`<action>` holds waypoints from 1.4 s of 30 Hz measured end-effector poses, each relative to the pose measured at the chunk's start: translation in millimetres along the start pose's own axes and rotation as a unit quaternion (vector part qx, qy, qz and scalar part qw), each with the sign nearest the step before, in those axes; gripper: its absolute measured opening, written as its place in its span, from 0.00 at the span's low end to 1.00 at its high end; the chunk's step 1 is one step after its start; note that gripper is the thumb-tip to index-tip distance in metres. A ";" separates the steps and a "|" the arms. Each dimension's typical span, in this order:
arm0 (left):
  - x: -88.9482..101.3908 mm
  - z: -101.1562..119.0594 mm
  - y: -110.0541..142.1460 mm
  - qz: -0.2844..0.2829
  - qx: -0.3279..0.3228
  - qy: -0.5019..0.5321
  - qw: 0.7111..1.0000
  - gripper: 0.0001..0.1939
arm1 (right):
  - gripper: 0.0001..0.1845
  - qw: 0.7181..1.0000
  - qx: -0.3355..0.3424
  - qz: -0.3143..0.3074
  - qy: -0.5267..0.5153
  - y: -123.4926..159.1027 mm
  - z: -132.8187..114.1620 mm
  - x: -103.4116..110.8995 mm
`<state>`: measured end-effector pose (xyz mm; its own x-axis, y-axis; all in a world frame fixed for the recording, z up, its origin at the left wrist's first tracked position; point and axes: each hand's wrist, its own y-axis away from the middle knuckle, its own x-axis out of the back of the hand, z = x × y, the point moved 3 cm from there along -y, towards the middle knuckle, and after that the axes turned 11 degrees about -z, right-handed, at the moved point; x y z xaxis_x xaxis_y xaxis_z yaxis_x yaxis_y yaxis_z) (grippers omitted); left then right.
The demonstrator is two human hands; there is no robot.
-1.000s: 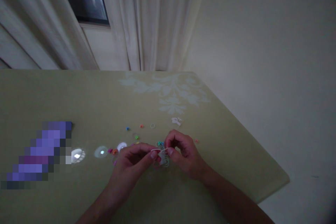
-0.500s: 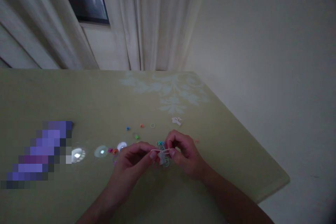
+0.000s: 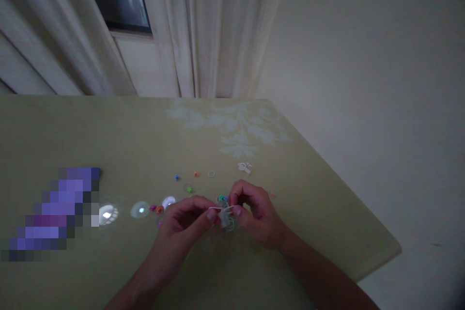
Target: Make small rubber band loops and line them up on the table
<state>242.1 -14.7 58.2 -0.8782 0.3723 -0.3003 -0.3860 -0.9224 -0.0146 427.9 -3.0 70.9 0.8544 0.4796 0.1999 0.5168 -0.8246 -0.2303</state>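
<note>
Between my hands a thin pale cord is stretched, with a whitish translucent piece hanging at its middle; its kind is too blurred to tell. My left hand pinches the cord's left side between thumb and fingers. On the other side my right hand is closed in a pinch on the cord's right part. Under and behind the fingers lie small rings and a teal star-shaped bead, partly covered by the hands.
Loose beads, among them a blue one, an orange one and a green star, lie beyond my hands. A white piece lies farther back. At left on the table is a pixelated purple item.
Both hands keep almost the same place and pinch. The cord and the whitish piece have barely shifted.
</note>
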 end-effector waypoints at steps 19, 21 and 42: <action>-2.9 -3.9 -1.3 -0.027 0.030 -0.013 0.999 0.12 | 0.06 1.000 -0.004 0.001 0.015 -1.6 -6.6 -3.2; -4.0 -3.6 -2.1 -0.024 0.018 -0.001 1.000 0.14 | 0.05 1.000 -0.001 0.000 0.013 -1.6 -7.0 -3.7; -0.9 -1.6 -1.9 -0.056 -0.021 -0.068 0.996 0.07 | 0.09 0.999 0.016 0.037 0.023 -1.7 -4.8 -3.6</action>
<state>244.1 -13.4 57.0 -0.8614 0.4811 -0.1629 -0.4743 -0.8766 -0.0812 423.7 -4.7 75.2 0.8871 0.4029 0.2254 0.4547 -0.8468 -0.2760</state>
